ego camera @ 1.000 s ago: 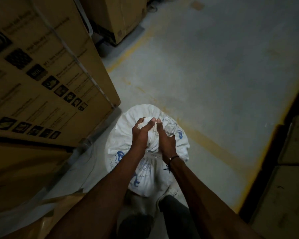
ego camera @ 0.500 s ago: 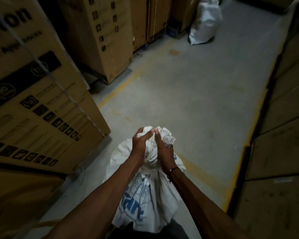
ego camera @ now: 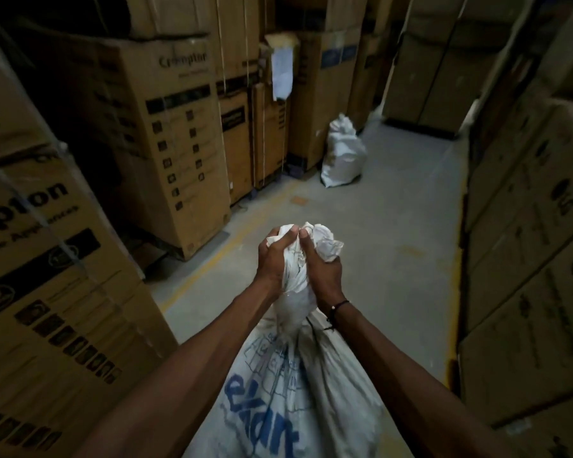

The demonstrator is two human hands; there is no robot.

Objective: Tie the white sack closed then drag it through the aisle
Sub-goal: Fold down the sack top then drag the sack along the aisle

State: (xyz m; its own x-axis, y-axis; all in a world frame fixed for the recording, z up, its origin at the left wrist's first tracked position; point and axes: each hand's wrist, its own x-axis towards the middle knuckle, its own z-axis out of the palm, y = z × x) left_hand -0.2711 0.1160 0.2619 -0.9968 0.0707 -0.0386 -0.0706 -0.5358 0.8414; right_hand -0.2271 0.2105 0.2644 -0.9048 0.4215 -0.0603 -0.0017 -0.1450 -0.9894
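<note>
Hands both on the neck of the white sack (ego camera: 288,385), w/ the sack as landmark for everything else. Left hand (ego camera: 272,259) grips the left side of the gathered neck, fingers curled round the cloth, thumb up near the top of the bunch. Right hand (ego camera: 321,276) grips the right side, fingers wrapped round the twisted fabric, crumpled loose end of the mouth sticking out above and right of its knuckles. Thumbs nearly touching at the top. Thin dark wristband (ego camera: 337,307) on the right wrist, just beside the neck. Sack body hangs below the hands, blue print on its front, bottom cut off by frame edge, so can't tell if it touches the grey floor (ego camera: 394,252).

Left of the sack: stacked cardboard boxes (ego camera: 63,276) w/ printed lettering. Right of it: another wall of cartons (ego camera: 526,259). Well beyond the sack, down the aisle, a second white sack (ego camera: 343,153) stands on the floor against tall boxes.
</note>
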